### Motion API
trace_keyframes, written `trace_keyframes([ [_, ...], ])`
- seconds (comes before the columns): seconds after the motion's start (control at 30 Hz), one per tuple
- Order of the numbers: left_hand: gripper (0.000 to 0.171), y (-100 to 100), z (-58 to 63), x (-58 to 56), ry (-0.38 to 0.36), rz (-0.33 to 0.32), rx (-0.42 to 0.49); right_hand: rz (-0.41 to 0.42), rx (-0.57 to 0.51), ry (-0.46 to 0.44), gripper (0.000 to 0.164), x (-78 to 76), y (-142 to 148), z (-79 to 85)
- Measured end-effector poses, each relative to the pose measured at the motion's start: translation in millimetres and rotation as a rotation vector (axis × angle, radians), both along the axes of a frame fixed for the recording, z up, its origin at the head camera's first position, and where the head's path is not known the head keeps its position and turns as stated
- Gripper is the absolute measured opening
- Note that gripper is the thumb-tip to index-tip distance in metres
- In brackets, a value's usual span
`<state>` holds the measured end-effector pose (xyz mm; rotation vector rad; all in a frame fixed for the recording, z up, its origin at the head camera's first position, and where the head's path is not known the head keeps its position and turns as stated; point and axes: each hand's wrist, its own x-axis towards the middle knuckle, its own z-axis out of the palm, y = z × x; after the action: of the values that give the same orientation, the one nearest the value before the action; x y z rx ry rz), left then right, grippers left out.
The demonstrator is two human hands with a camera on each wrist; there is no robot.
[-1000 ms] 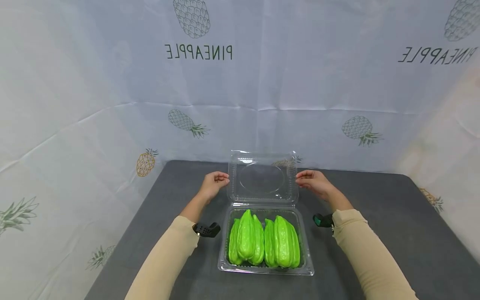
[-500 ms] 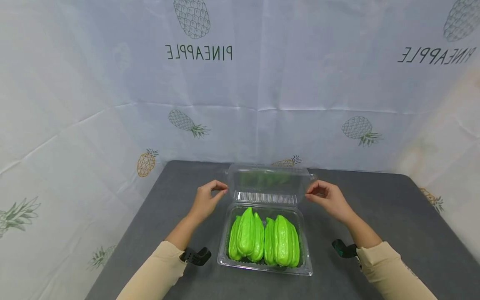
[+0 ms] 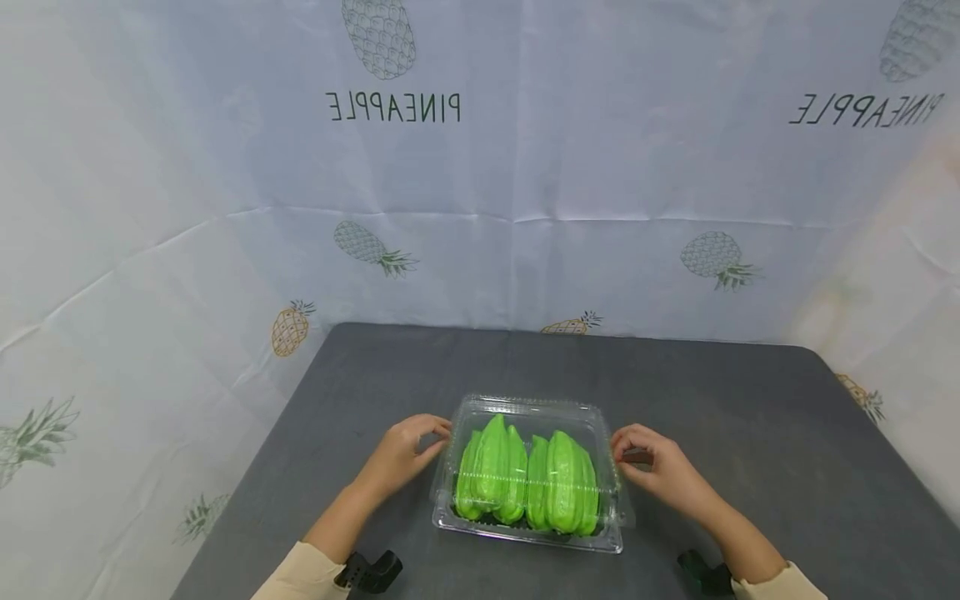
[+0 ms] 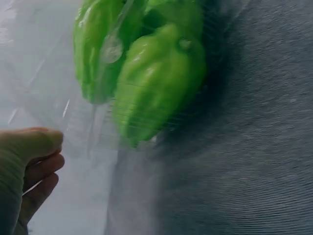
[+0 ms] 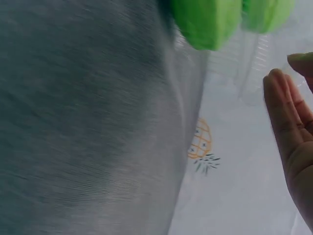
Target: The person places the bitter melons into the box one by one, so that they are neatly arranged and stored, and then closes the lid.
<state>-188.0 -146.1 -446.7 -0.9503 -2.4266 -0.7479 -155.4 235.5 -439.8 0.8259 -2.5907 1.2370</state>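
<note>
A clear plastic clamshell container [image 3: 528,540] sits on the dark table, with several bright-green, ridged fruits [image 3: 491,467] inside in two groups. Its hinged transparent lid [image 3: 536,407] is folded down over them; whether its front edge meets the base all round I cannot tell. My left hand [image 3: 405,450] pinches the lid's left edge between thumb and fingers. On the other side, my right hand [image 3: 660,467] has its thumb and curled fingers at the lid's right edge. The right wrist view has that hand's fingertips [image 5: 276,76] close beside the clear plastic.
Grey table surface [image 3: 720,400] surrounds the container. A white cloth [image 3: 517,267] printed with pineapples hangs behind and at both sides. Black wrist straps [image 3: 367,573] sit on the forearms.
The lid has swung from upright behind the base down over the green fruits. Both hands have come forward and down with it, staying at its two side edges. The base has stayed about in place.
</note>
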Motion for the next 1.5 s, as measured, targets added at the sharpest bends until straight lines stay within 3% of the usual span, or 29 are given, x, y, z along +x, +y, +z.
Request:
trace_keyframes([
  [0.13, 0.017, -4.1, -8.7, 12.8, -0.096, -0.01, -0.034, -0.003, 0.046, 0.008, 0.03, 9.5, 0.4, -8.8],
  [0.3, 0.027, -7.6, -12.8, 32.3, -0.357, 0.001, 0.021, -0.122, 0.041, -0.047, 0.023, 26.0, -3.0, -14.1],
  [0.4, 0.045, -11.0, -17.9, 45.7, -0.538, -0.045, 0.107, -0.145, -0.002, -0.201, 0.015, 36.2, -5.9, -15.5],
  [0.5, 0.061, -12.3, -25.8, 58.3, -0.681, -0.073, 0.178, -0.061, -0.081, -0.434, 0.033, 44.4, -6.7, -19.8],
  [0.6, 0.067, -10.0, -34.8, 66.2, -0.767, -0.092, 0.272, 0.042, -0.181, -0.648, 0.055, 49.2, -6.8, -26.5],
  [0.7, 0.066, -6.9, -42.4, 70.2, -0.836, -0.133, 0.409, 0.107, -0.3, -0.768, 0.067, 52.2, -8.0, -33.0],
  [0.83, 0.063, -2.9, -49.6, 74.1, -0.903, -0.203, 0.574, 0.196, -0.452, -0.825, 0.071, 55.1, -9.3, -39.0],
  [0.97, 0.058, 2.4, -52.5, 78.4, -0.906, -0.225, 0.687, 0.282, -0.579, -0.894, 0.069, 57.9, -9.8, -41.3],
  [1.03, 0.055, 6.4, -52.0, 80.8, -0.905, -0.182, 0.731, 0.315, -0.627, -0.93, 0.067, 58.7, -9.7, -41.7],
  [1.13, 0.051, 12.7, -51.4, 84.0, -0.874, -0.06, 0.772, 0.336, -0.669, -0.961, 0.065, 59.2, -9.4, -42.3],
  [1.27, 0.027, 18.6, -51.2, 87.2, -0.875, 0.094, 0.772, 0.335, -0.687, -0.973, 0.064, 59.5, -10.2, -43.8],
  [1.4, 0.033, 20.0, -50.8, 87.0, -0.976, 0.058, 0.736, 0.306, -0.691, -0.979, 0.063, 60.2, -11.7, -43.7],
  [1.5, 0.037, 20.4, -51.8, 86.3, -1.004, 0.009, 0.729, 0.299, -0.71, -0.963, 0.064, 61.0, -13.3, -43.5],
])
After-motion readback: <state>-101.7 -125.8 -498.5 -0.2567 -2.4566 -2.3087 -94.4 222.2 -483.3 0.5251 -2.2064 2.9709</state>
